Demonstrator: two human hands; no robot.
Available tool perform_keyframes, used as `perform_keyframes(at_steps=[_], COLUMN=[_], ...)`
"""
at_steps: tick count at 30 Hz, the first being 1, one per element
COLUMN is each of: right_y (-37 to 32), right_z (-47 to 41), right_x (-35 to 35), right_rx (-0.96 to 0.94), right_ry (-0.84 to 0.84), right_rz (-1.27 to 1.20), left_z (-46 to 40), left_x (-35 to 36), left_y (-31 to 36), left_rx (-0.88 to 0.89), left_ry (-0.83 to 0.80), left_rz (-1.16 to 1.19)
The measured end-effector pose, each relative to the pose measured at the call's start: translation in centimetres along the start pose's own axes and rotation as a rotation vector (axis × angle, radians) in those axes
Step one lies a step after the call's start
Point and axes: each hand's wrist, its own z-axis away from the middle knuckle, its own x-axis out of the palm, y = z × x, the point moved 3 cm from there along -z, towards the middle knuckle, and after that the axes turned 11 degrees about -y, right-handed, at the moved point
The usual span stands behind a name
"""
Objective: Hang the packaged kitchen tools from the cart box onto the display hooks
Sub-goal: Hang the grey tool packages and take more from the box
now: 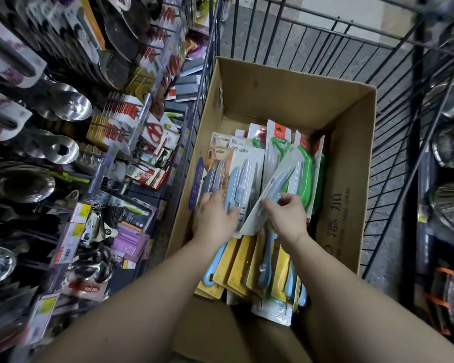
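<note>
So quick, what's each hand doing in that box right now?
Left hand: open, fingers lying flat on the grey knife packs in the cardboard box.
Right hand: fingers pinching a tilted pack with a blue knife.

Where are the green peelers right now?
Head view: the green peelers stand in packs at the far right of the cardboard box in the cart, just beyond the right hand and right of the blue knife packs.

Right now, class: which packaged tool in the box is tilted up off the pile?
The white-card pack with the pale blue knife, pinched by the right hand. The packs under the left hand lie flat.
</note>
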Motion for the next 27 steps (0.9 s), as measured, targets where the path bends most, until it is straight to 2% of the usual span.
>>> perform_keyframes(at_steps=[5,9,16,27], right_y=[0.9,1.2,3.4,4.6], right_z=[-0.6,-0.4,-0.4,0.5], right_x=[-0.8,-1.7,-3.1,-4.0], right_rx=[-0.006,0.028,0.197,0.214], right_ry=[-0.062,-0.024,-0.067,-0.036], right_rz=[-0.035,-0.070,-0.250,-0.391], left_z=[-0.4,-0.8,-2.1,-2.7], left_x=[1.3,2.1,2.1,1.6], left_y=[1.3,1.9,2.6,1.9], left_rx=[-0.032,0.000,-0.050,-0.034], left_ry=[-0.083,-0.079,-0.091,-0.259], left_rz=[-0.090,-0.070,0.027,0.195])
